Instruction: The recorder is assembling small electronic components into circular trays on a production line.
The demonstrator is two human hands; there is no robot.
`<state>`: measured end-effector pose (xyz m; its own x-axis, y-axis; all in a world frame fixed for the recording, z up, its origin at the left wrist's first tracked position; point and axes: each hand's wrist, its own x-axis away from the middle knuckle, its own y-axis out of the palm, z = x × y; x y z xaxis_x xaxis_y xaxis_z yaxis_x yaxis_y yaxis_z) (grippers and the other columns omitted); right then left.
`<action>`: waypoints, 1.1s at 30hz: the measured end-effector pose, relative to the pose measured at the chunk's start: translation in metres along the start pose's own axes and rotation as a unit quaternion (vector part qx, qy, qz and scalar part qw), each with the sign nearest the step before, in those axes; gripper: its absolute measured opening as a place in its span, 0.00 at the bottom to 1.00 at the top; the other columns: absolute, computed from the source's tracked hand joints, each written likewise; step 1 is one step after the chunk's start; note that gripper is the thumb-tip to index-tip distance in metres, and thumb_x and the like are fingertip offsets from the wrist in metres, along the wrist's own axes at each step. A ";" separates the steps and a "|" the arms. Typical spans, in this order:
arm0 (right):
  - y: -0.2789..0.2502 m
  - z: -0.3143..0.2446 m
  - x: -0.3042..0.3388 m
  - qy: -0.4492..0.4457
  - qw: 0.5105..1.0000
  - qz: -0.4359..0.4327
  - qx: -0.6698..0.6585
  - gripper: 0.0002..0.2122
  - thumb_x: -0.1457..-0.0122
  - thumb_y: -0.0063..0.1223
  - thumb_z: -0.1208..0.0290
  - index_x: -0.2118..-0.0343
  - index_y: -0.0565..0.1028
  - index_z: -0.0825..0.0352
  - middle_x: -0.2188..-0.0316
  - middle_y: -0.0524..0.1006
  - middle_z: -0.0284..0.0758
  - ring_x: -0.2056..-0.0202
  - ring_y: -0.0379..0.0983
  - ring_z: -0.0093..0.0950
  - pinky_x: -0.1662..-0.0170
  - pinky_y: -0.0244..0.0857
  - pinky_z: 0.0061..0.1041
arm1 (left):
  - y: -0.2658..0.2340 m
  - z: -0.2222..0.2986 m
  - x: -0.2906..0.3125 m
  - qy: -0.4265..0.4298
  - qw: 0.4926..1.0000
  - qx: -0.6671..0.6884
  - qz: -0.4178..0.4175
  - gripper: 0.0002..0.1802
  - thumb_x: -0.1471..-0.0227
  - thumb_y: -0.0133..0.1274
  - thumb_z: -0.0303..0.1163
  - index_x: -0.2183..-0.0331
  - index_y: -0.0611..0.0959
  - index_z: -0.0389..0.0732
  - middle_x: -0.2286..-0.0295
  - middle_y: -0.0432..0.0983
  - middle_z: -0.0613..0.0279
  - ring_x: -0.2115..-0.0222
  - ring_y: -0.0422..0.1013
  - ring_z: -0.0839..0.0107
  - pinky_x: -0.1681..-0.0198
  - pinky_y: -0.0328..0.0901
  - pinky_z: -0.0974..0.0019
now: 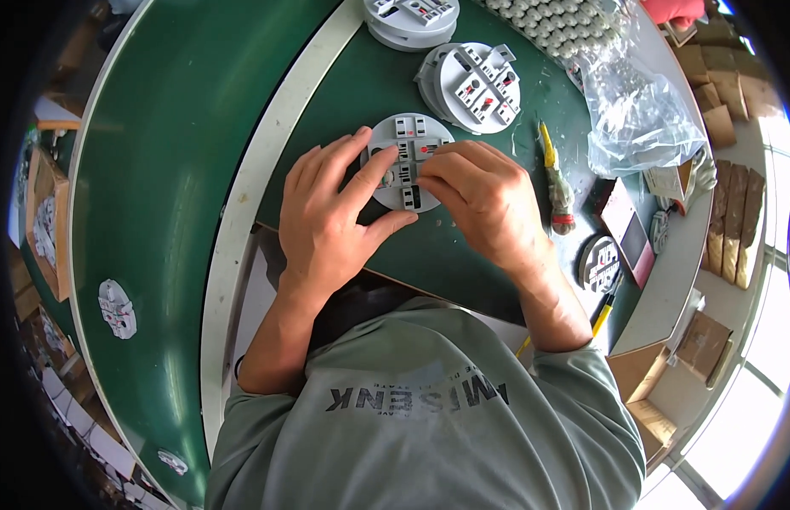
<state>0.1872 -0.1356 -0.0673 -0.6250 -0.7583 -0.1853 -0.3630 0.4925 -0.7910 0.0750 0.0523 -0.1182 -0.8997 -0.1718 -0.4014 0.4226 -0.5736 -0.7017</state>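
Our left hand (327,212) curves half open around the grey disc (404,176), near the front edge of the table (420,255); our right hand (488,195) is pinched over it, on what we cannot tell. We judge the disc light, stiff, best taken by its rim. Beyond the green table's right edge stand cartons (701,347).

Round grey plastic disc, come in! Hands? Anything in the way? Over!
Left bare hand curved around round grey plastic disc; right bare hand, fingers bunched, at its right side. Disc on green tabletop. Only hands overlap it; stacked grey discs just beyond.
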 end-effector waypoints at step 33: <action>0.030 -0.012 0.009 0.102 0.929 0.154 -0.320 0.23 0.41 0.69 0.84 0.46 0.68 0.69 0.50 0.81 0.43 0.51 0.82 0.32 0.49 0.77 0.31 | 0.000 -0.012 -0.007 -0.006 1.000 0.006 -0.024 0.41 0.66 0.79 0.43 0.46 0.87 0.48 0.43 0.78 0.58 0.46 0.75 0.57 0.39 0.67 0.49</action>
<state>0.1629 -0.1227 -0.0858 -0.8616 -0.4747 -0.1799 -0.4412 0.8755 -0.1971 0.0824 0.0628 -0.1222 -0.9203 -0.1535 -0.3598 0.3773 -0.5913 -0.7128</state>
